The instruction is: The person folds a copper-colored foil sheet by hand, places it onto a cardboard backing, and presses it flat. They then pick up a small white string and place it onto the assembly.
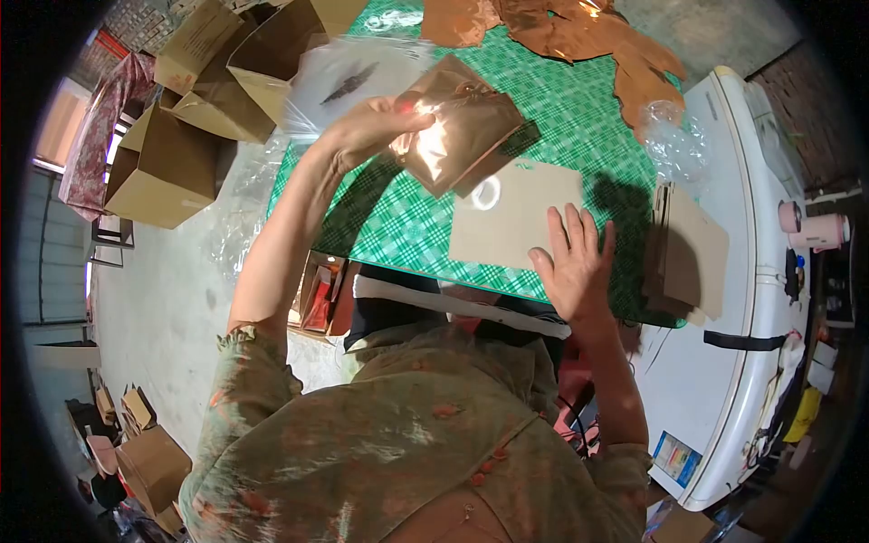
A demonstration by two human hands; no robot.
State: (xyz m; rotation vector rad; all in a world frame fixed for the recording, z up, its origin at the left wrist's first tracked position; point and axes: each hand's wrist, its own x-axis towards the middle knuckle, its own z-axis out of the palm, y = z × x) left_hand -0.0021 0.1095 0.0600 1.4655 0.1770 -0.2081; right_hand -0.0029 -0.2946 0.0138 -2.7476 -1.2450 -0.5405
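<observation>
My left hand is raised over the table and grips a shiny brown packet by its left side. The packet is flat and squarish, its surface glossy like plastic film, with a bright glare on it; what is inside cannot be made out. Below it a flat beige cardboard sheet lies near the table's front edge, with a ring of light on it. At that sheet's right edge rests my right hand, palm down, fingers spread, holding nothing.
A green checked cloth covers the table. A stack of cardboard sheets stands at its right, near crumpled clear plastic. Clear bags lie at the back left, brown leather-like pieces at the back. Open boxes and a white fridge flank it.
</observation>
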